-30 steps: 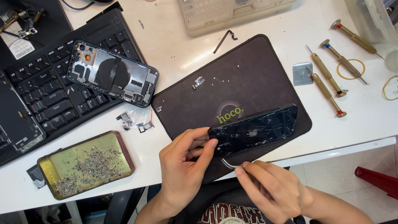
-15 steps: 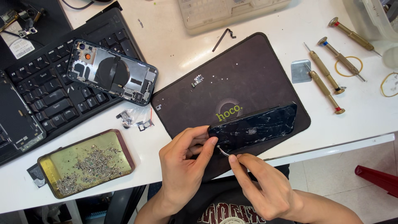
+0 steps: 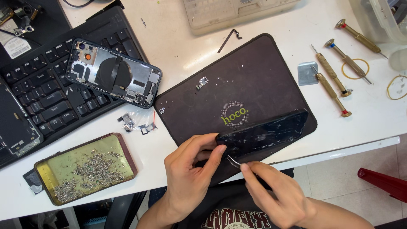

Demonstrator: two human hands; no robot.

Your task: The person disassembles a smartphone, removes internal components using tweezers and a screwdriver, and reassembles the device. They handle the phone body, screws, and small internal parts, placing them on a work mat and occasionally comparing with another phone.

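Phone screen panel (image 3: 265, 135) sits on the work mat's (image 3: 254, 76) near edge, left hand (image 3: 190, 178) at its left end, right hand (image 3: 275, 195) just below it. Opened phone body (image 3: 113, 73) lies on the keyboard (image 3: 51, 89), far left. Screw tray (image 3: 85, 167) lies left of the hands, screwdrivers (image 3: 335, 80) right of the mat.

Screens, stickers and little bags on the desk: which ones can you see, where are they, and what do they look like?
Cracked black phone screen panel: over the near edge of the dark work mat, gripped by the left hand, tweezers in the right hand.
White paper label with a dark barcode: far left, above the black keyboard.
Small clear plastic bag of parts: on the white table, beside the keyboard.
Round yellow-green logo: mid-mat.
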